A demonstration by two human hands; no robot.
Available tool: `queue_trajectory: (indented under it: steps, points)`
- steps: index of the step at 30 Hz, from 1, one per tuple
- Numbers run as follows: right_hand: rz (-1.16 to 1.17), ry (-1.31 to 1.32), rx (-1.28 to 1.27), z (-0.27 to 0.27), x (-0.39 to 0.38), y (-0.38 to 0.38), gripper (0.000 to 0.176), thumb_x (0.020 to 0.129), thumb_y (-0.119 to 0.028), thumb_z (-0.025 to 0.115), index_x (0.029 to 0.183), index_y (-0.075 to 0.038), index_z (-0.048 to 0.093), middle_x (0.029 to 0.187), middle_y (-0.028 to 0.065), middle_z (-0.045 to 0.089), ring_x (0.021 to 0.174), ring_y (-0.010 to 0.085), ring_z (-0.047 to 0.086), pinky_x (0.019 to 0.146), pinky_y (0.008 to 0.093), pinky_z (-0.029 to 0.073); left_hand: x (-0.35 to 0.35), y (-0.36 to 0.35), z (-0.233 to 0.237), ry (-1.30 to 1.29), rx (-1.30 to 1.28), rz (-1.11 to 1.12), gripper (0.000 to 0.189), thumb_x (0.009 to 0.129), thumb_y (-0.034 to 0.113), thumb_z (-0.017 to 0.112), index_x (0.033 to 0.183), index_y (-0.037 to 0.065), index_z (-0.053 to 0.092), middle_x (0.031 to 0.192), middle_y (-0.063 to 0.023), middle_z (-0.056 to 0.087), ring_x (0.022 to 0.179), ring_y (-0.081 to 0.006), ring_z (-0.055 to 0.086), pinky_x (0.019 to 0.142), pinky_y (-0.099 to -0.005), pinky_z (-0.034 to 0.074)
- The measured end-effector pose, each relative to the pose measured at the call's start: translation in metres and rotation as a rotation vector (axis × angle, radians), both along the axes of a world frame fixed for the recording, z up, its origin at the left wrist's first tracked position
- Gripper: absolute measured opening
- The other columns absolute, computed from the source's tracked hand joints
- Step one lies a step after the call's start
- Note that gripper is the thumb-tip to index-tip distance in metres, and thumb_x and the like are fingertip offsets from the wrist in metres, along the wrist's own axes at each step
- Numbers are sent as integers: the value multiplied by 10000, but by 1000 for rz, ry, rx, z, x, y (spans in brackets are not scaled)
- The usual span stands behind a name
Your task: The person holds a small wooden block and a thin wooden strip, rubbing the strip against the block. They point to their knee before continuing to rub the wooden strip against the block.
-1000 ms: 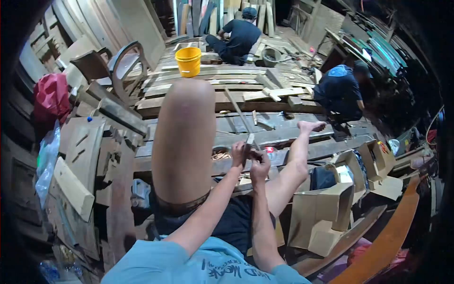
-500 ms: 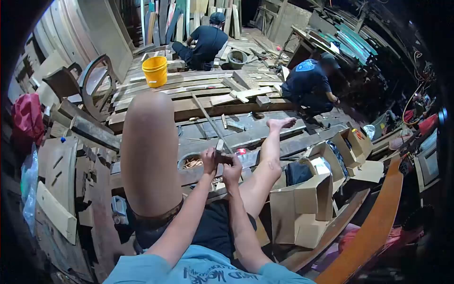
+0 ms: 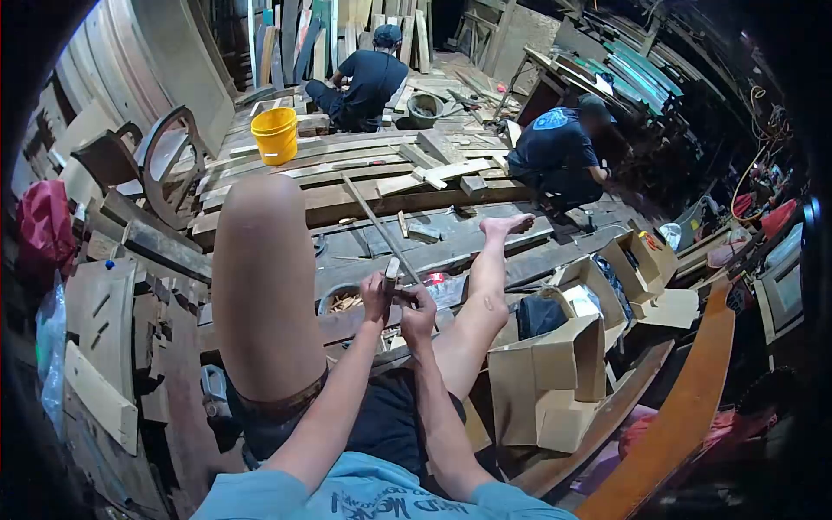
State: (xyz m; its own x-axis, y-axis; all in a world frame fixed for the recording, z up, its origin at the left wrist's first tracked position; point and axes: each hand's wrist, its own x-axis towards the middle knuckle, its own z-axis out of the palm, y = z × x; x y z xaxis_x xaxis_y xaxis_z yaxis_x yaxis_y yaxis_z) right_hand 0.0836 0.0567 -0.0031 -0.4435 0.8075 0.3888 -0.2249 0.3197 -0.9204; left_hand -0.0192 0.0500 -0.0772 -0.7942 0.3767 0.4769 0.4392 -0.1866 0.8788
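Observation:
My left hand (image 3: 375, 297) is closed around a small piece of wood (image 3: 393, 268), whose pale end sticks up above the fingers. Beside it, my right hand (image 3: 418, 310) has its fingers curled and pinched near the lower part of that piece; what they hold is too small to make out. Both hands are between my legs, above the wooden floor. Just left of them and lower sits a round container (image 3: 340, 300) with wood chips in it. A long thin bar (image 3: 380, 227) slants across the floor beyond the hands.
Open cardboard boxes (image 3: 548, 368) stand at my right, with a curved orange-brown board (image 3: 685, 399) beyond. Ahead are a yellow bucket (image 3: 275, 139), long planks (image 3: 347, 169) and two crouching people (image 3: 368, 82). Wood pieces and a chair frame (image 3: 169, 165) lie left.
My hands have turned the wooden piece more upright, and its pale end shows more. My right hand has dropped slightly away from it. The whole view has shifted a little.

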Motion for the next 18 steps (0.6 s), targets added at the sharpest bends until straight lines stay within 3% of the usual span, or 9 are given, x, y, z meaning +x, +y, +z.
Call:
queue_trajectory:
  steps: [2, 4, 5, 7, 9, 11, 13, 16, 18]
  points:
    - [-32, -20, 142, 24, 6, -7, 141, 669, 128, 493, 760, 30, 538, 729, 54, 564, 713, 123, 548, 652, 241, 442, 2, -1, 7, -120, 38, 8, 197, 811, 159, 489, 689, 26, 568, 614, -99, 569, 519, -200, 528, 476, -305, 385]
    - [42, -48, -120, 27, 6, -14, 138, 666, 131, 491, 751, 33, 538, 732, 71, 569, 705, 138, 549, 660, 245, 440, 1, -20, 32, 539, -231, 194, 105, 791, 119, 524, 720, 45, 544, 619, -101, 547, 548, -240, 535, 495, -334, 398]
    - [9, -111, -17, 21, 3, -9, 142, 663, 128, 485, 752, 32, 540, 726, 77, 572, 693, 139, 545, 659, 248, 439, -10, -10, 5, 510, -211, 213, 96, 799, 120, 516, 743, 45, 537, 622, -105, 543, 556, -245, 525, 520, -357, 405]
    - [-51, -117, 100, 25, 4, -10, 164, 647, 124, 467, 760, 31, 543, 713, 79, 573, 679, 137, 541, 654, 251, 440, 0, -2, 17, -167, 123, 11, 183, 820, 164, 490, 687, 42, 523, 603, -71, 529, 518, -209, 494, 514, -334, 399]
    - [-60, -58, 127, 24, -1, -8, 184, 634, 123, 456, 766, 30, 544, 705, 77, 572, 677, 135, 541, 650, 252, 440, 2, -6, 27, 133, -42, 94, 219, 825, 183, 476, 666, 40, 519, 591, -53, 517, 501, -183, 480, 502, -316, 392]
    - [-75, -10, -91, 11, -2, -11, 97, 646, 37, 523, 743, 40, 528, 660, 104, 541, 635, 166, 508, 614, 278, 415, 8, -14, 37, -693, 280, -275, 246, 808, 201, 473, 624, 42, 506, 564, -28, 487, 498, -136, 471, 478, -289, 373]
    - [-24, -85, -81, 5, -2, -4, 109, 641, 51, 505, 748, 37, 523, 678, 100, 552, 659, 150, 510, 624, 271, 416, -4, -2, 13, 188, -38, 150, 268, 797, 204, 465, 580, 47, 478, 538, -8, 452, 484, -97, 422, 443, -274, 323]
    - [-43, -10, -48, 13, -5, -6, 136, 632, 51, 448, 750, 40, 515, 682, 112, 552, 669, 156, 510, 637, 272, 417, -3, -4, 21, 378, -64, 199, 286, 816, 215, 462, 575, 61, 471, 537, 17, 433, 469, -80, 392, 430, -263, 299]
    - [-101, 20, -63, 15, -2, -13, 149, 630, 64, 422, 749, 41, 509, 680, 109, 544, 664, 169, 506, 649, 271, 417, 5, -7, 27, -366, 154, -178, 293, 812, 226, 475, 577, 51, 484, 530, 0, 466, 466, -92, 436, 425, -277, 322]
